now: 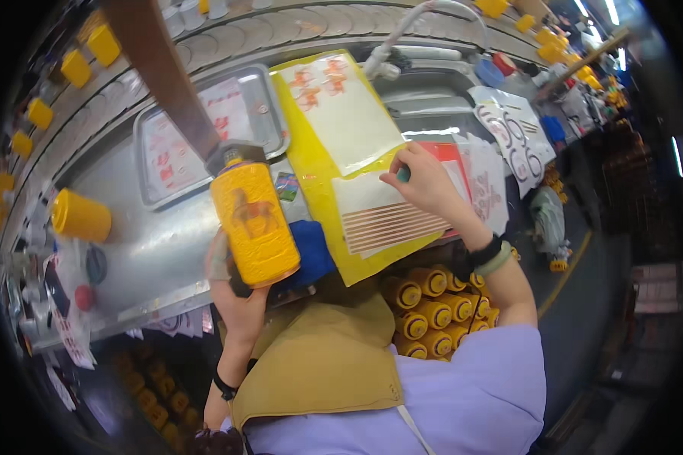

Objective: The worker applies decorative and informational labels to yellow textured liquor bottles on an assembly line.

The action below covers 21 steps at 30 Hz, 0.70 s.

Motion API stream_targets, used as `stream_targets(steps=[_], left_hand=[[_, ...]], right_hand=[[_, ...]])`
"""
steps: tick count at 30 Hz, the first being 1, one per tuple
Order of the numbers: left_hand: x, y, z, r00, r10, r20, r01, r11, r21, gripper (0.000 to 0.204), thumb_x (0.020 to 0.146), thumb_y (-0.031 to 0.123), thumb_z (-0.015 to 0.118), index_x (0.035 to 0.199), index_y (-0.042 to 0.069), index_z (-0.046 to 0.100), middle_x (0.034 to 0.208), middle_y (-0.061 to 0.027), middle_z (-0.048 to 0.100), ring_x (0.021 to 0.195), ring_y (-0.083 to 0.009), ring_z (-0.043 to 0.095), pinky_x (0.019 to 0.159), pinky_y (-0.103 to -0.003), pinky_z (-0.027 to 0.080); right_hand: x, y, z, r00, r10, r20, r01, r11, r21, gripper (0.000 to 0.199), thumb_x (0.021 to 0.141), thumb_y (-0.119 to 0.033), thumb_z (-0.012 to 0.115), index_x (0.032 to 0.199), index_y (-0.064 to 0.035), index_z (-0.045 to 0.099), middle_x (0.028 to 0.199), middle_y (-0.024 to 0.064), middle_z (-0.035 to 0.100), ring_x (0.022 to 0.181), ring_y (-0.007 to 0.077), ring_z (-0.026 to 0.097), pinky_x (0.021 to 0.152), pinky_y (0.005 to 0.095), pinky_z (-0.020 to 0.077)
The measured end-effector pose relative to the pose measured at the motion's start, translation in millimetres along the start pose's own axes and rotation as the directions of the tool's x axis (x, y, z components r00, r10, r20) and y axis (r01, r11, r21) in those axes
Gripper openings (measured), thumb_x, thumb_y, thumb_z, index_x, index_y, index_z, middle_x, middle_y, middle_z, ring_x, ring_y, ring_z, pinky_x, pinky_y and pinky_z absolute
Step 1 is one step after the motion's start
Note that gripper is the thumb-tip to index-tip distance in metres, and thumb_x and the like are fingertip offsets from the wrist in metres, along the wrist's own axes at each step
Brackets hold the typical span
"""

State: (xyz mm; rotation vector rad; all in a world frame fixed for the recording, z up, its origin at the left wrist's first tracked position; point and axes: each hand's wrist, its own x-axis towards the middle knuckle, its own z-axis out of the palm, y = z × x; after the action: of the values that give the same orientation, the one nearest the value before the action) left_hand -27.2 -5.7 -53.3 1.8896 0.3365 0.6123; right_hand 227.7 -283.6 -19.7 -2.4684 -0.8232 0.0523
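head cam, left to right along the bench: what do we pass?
Yellow cup lying on its side → metal tray → yellow bottle in the left hand → blue cloth → striped sticker sheet under the right hand → white decal sheets.

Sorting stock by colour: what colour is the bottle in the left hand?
Yellow bottle with an orange-brown figure printed on it, held by the left hand; head view.

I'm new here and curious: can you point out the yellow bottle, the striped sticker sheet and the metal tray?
yellow bottle (pixel 254 221), head view, middle of its body.
striped sticker sheet (pixel 391 221), head view, on the stripes.
metal tray (pixel 269 112), head view, right rim.
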Motion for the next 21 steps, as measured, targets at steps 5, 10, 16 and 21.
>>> stream_targets(steps=[5,10,16,21], left_hand=[[-4,-13,5,0.999,0.033,0.011,-0.033,0.999,0.029,0.110,0.063,0.021,0.099,0.152,0.000,0.039,0.149,-0.0163,0.045,0.139,-0.0317,0.044,0.118,-0.044,0.035],[2,-13,26,0.994,0.066,-0.090,-0.065,0.998,0.009,0.118,0.057,0.029,0.102,0.153,0.000,0.038,0.145,-0.0151,0.046,0.135,-0.0347,0.044,0.117,-0.046,0.033],[-2,-20,23,0.996,0.049,-0.078,-0.043,0.996,0.079,0.126,0.053,0.028,0.104,0.155,0.002,0.033,0.143,-0.0128,0.042,0.134,-0.0311,0.045,0.116,-0.045,0.038],[-2,-22,25,0.995,0.093,-0.040,-0.090,0.993,0.083,0.133,0.051,0.018,0.103,0.158,0.005,0.025,0.146,-0.0124,0.037,0.135,-0.0320,0.045,0.115,-0.046,0.042]], right_hand=[[45,83,-41,0.989,0.130,0.075,-0.098,0.939,-0.330,0.018,0.088,-0.022,0.075,0.101,-0.0101,0.071,0.111,0.0138,0.064,0.100,0.0360,0.067,0.085,0.0458,0.0540],[105,173,-35,0.971,0.208,0.117,-0.096,0.789,-0.607,0.037,0.083,-0.018,0.077,0.119,-0.0151,0.068,0.117,0.0123,0.065,0.108,0.0345,0.068,0.087,0.0474,0.0554],[136,229,-14,0.965,0.169,0.200,0.064,0.588,-0.806,0.029,0.087,-0.014,0.071,0.116,-0.0171,0.071,0.117,0.0090,0.068,0.112,0.0292,0.070,0.088,0.0485,0.0530],[150,250,1,0.958,0.213,0.192,0.044,0.550,-0.834,0.022,0.090,-0.017,0.068,0.111,-0.0194,0.076,0.121,0.0048,0.071,0.113,0.0263,0.069,0.088,0.0482,0.0522]])
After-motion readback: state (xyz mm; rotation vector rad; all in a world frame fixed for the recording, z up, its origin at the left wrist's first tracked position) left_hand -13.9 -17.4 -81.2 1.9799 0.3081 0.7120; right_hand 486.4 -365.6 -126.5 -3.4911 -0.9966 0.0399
